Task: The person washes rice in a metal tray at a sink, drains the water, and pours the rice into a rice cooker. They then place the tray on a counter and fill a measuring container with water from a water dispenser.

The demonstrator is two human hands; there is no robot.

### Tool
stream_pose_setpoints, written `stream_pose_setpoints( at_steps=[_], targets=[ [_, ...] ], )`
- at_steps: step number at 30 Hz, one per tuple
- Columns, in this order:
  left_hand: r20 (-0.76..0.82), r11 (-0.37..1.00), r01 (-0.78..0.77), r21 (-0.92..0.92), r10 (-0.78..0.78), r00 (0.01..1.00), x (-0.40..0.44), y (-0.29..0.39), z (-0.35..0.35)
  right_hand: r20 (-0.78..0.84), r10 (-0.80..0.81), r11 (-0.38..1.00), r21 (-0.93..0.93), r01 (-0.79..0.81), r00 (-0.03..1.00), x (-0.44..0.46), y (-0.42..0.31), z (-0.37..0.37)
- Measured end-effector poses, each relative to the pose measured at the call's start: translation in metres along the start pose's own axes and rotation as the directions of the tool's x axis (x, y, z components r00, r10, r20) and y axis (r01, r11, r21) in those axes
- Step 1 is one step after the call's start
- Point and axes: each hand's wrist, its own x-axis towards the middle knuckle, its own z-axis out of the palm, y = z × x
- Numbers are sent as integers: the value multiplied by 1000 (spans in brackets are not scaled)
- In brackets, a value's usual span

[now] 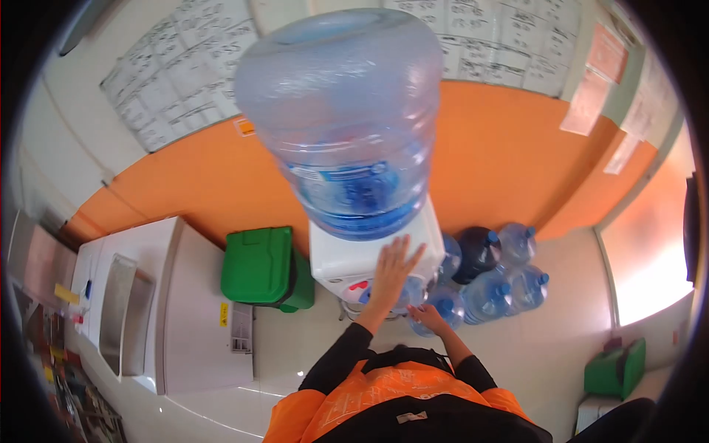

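A large clear blue water jug (347, 133) stands upside down on a white water dispenser (332, 255). My left hand (395, 269) lies with its fingers spread on the dispenser's top front edge, just below the jug. Red and blue parts show on the dispenser's front beside my left wrist. My right hand (430, 319) is lower, in front of the dispenser, with its fingers curled together. What it holds, if anything, I cannot make out. Behind it on the floor is a clear blue jug (447, 304).
Several more jugs (487, 295) stand on the floor right of the dispenser. To its left are a green bin (258, 266) and a white chest-like appliance (199, 310). Written-on boards (487, 37) hang on the orange and white wall. Another green bin (617, 369) stands at the right.
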Motion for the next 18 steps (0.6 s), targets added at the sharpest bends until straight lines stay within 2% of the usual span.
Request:
stream_pose_setpoints(
  at_steps=[3,5,6,7,10,12,13,15,16,18],
  targets=[
    [0,997,-5,-83,5,1000,2,-1,-6,12,-50,999,-5,50,999,5,11,0],
    [-34,993,-22,-113,18,999,2,-2,-6,38,-83,982,-167,88,996,15,24,-5],
    [-65,994,-45,-97,39,997,0,-6,1,5,-71,994,-85,72,997,15,23,-1],
    [-83,999,-40,-32,37,996,-1,-7,6,13,-86,993,-82,87,996,26,40,-2],
    [-146,985,-17,173,43,988,-4,-6,19,67,-130,987,-92,135,989,9,12,-3],
    [-132,972,-14,233,46,990,-7,-4,18,76,-158,987,15,157,985,11,15,0],
    [-108,959,-16,281,49,993,-8,-2,12,98,-164,986,10,164,982,15,23,0],
    [-36,972,-35,232,45,998,-9,-3,-2,125,-173,985,-2,174,977,24,30,-4],
    [-2,979,-45,201,46,999,-9,-2,-5,131,-114,993,-7,116,985,24,23,-6],
    [-50,979,-55,199,66,997,-8,-5,-2,130,15,1000,-16,-13,991,9,6,-5]
  ],
)
